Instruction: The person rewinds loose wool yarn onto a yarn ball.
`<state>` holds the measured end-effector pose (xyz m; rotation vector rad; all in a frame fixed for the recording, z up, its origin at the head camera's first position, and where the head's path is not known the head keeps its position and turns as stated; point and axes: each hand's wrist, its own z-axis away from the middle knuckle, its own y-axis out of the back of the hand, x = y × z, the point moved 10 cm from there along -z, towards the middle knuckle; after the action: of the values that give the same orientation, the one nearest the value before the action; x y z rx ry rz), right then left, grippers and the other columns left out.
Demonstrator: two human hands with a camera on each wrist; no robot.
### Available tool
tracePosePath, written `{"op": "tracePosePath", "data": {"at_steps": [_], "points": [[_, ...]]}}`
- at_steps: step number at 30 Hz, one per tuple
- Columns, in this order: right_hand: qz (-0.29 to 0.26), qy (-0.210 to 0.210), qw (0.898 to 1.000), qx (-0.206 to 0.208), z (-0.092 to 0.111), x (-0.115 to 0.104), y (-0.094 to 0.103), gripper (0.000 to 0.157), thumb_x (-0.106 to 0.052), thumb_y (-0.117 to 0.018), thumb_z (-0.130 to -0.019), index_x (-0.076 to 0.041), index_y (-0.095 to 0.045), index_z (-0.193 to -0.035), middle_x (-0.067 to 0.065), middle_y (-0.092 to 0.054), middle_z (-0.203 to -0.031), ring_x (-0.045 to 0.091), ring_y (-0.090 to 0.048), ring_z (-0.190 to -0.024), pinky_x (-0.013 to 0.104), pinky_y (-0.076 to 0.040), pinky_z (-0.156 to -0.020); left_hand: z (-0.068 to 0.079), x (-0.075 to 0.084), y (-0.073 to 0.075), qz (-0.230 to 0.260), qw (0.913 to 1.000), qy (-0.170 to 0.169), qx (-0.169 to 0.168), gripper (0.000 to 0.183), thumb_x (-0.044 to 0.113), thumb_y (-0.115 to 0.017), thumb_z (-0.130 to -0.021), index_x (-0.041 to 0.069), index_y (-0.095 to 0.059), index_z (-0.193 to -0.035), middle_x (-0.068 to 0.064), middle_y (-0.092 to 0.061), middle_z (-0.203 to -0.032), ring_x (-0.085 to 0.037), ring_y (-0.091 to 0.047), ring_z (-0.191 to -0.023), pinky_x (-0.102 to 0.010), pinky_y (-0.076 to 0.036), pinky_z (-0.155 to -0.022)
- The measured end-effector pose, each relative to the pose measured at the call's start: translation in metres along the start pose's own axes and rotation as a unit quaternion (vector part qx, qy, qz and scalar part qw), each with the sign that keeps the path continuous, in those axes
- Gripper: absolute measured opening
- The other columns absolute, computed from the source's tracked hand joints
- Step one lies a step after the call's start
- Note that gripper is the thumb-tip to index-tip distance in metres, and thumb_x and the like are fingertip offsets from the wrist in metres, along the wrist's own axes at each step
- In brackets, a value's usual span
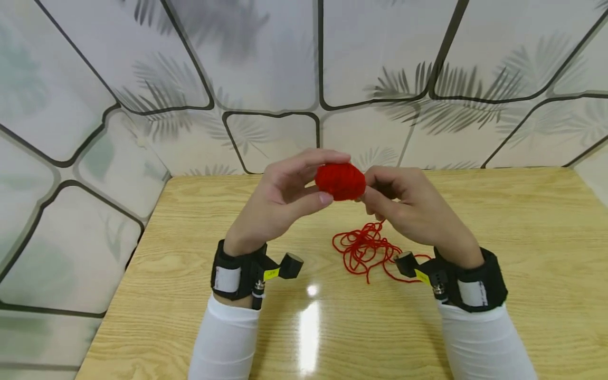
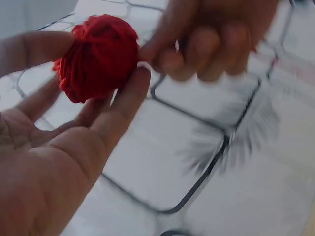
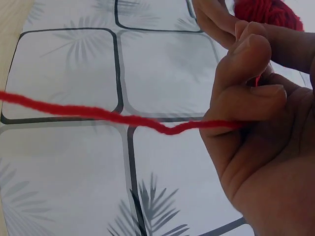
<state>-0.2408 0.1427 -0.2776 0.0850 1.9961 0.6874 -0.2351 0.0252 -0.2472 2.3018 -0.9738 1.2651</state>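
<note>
A small ball of red yarn (image 1: 340, 181) is held up above the table between the thumb and fingers of my left hand (image 1: 290, 192). In the left wrist view, the wound strands of the yarn ball (image 2: 101, 59) show clearly. My right hand (image 1: 413, 206) is at the ball's right side, its fingers curled round the yarn strand (image 3: 98, 112). That strand runs out of the curled fingers in the right wrist view. Below the hands, a loose tangle of red yarn (image 1: 366, 248) lies on the table, with one length passing beneath the right wrist.
The wooden table (image 1: 166, 274) has its far edge close to a patterned wall (image 1: 271, 63) with dark lines and leaf prints. Each wrist wears a black strap (image 1: 237, 272) with a small camera. A bright light reflection lies on the tabletop between the forearms.
</note>
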Motion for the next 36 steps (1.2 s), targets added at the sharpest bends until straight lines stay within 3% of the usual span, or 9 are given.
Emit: {"op": "tracePosePath", "data": {"at_steps": [3, 8, 14, 19, 22, 25, 29, 33, 36], "points": [[0.002, -0.015, 1.0, 0.014, -0.001, 0.003, 0.004, 0.011, -0.016, -0.052, -0.093, -0.015, -0.059, -0.086, -0.002, -0.054, -0.07, 0.018, -0.049, -0.058, 0.032, -0.042, -0.05, 0.0, 0.008, -0.004, -0.036, 0.9992, -0.014, -0.009, 0.035, -0.01, -0.051, -0.085, -0.008, -0.047, -0.121, -0.019, -0.048, -0.123, -0.036, -0.05, -0.108, -0.05, -0.046, -0.084], [0.009, -0.038, 0.998, 0.041, -0.002, 0.009, 0.008, 0.014, -0.022, -0.052, -0.094, -0.013, -0.06, -0.087, 0.001, -0.055, -0.072, 0.018, -0.049, -0.057, 0.031, -0.041, -0.049, -0.001, 0.007, -0.009, -0.042, 0.9991, 0.012, -0.002, 0.033, -0.011, -0.051, -0.085, -0.009, -0.05, -0.117, -0.018, -0.047, -0.123, -0.033, -0.051, -0.107, -0.048, -0.048, -0.082], [0.021, -0.039, 0.998, 0.052, -0.004, 0.012, 0.01, 0.017, -0.025, -0.051, -0.094, -0.012, -0.061, -0.088, 0.002, -0.054, -0.071, 0.018, -0.049, -0.057, 0.03, -0.041, -0.048, -0.002, 0.005, -0.012, -0.1, 0.9944, 0.031, 0.015, 0.03, -0.003, -0.058, -0.084, -0.006, -0.056, -0.115, -0.013, -0.053, -0.117, -0.025, -0.055, -0.102, -0.043, -0.047, -0.085], [-0.015, -0.073, 0.995, 0.059, -0.004, 0.02, 0.013, 0.023, -0.03, -0.05, -0.094, -0.01, -0.058, -0.086, 0.008, -0.048, -0.065, 0.022, -0.046, -0.056, 0.033, -0.038, -0.047, -0.002, -0.004, -0.013, -0.139, 0.9871, 0.077, 0.014, 0.032, 0.002, -0.059, -0.085, -0.001, -0.058, -0.117, -0.01, -0.057, -0.116, -0.02, -0.058, -0.097, -0.038, -0.049, -0.081], [-0.025, -0.083, 0.994, 0.063, -0.004, 0.021, 0.014, 0.025, -0.032, -0.05, -0.094, -0.01, -0.057, -0.087, 0.011, -0.046, -0.065, 0.023, -0.045, -0.057, 0.034, -0.038, -0.047, 0.001, -0.022, -0.007, -0.161, 0.9789, 0.125, 0.018, 0.04, 0.01, -0.062, -0.085, 0.004, -0.054, -0.124, -0.006, -0.057, -0.119, -0.018, -0.06, -0.094, -0.035, -0.049, -0.081], [0.001, -0.066, 0.995, 0.075, -0.005, 0.016, 0.015, 0.023, -0.031, -0.05, -0.094, -0.011, -0.057, -0.086, 0.009, -0.048, -0.066, 0.023, -0.046, -0.057, 0.032, -0.039, -0.046, 0.002, -0.033, -0.005, -0.185, 0.9669, 0.172, 0.035, 0.042, 0.011, -0.063, -0.084, 0.005, -0.052, -0.124, -0.005, -0.057, -0.117, -0.019, -0.061, -0.089, -0.031, -0.05, -0.079], [0.04, -0.031, 0.995, 0.091, -0.004, 0.002, 0.014, 0.018, -0.03, -0.052, -0.093, -0.014, -0.061, -0.09, 0.001, -0.054, -0.07, 0.017, -0.048, -0.057, 0.029, -0.04, -0.049, 0.001, -0.033, -0.004, -0.207, 0.9553, 0.199, 0.07, 0.034, 0.009, -0.061, -0.084, 0.003, -0.056, -0.117, -0.007, -0.059, -0.109, -0.019, -0.061, -0.087, -0.03, -0.05, -0.077], [0.064, 0.0, 0.994, 0.084, -0.001, -0.013, 0.009, 0.013, -0.028, -0.053, -0.093, -0.018, -0.062, -0.093, -0.005, -0.054, -0.072, 0.012, -0.046, -0.056, 0.028, -0.037, -0.048, 0.003, -0.043, 0.01, -0.178, 0.9554, 0.199, 0.127, 0.032, 0.016, -0.062, -0.086, 0.006, -0.058, -0.117, -0.007, -0.062, -0.104, -0.019, -0.063, -0.088, -0.031, -0.05, -0.079], [0.082, 0.023, 0.994, 0.072, 0.001, -0.022, 0.004, 0.01, -0.026, -0.052, -0.093, -0.021, -0.06, -0.092, -0.006, -0.049, -0.068, 0.01, -0.042, -0.054, 0.027, -0.033, -0.046, 0.006, -0.051, 0.022, -0.103, 0.9609, 0.19, 0.173, 0.036, 0.019, -0.063, -0.086, 0.007, -0.058, -0.119, -0.01, -0.061, -0.107, -0.023, -0.063, -0.093, -0.034, -0.048, -0.083]]}}
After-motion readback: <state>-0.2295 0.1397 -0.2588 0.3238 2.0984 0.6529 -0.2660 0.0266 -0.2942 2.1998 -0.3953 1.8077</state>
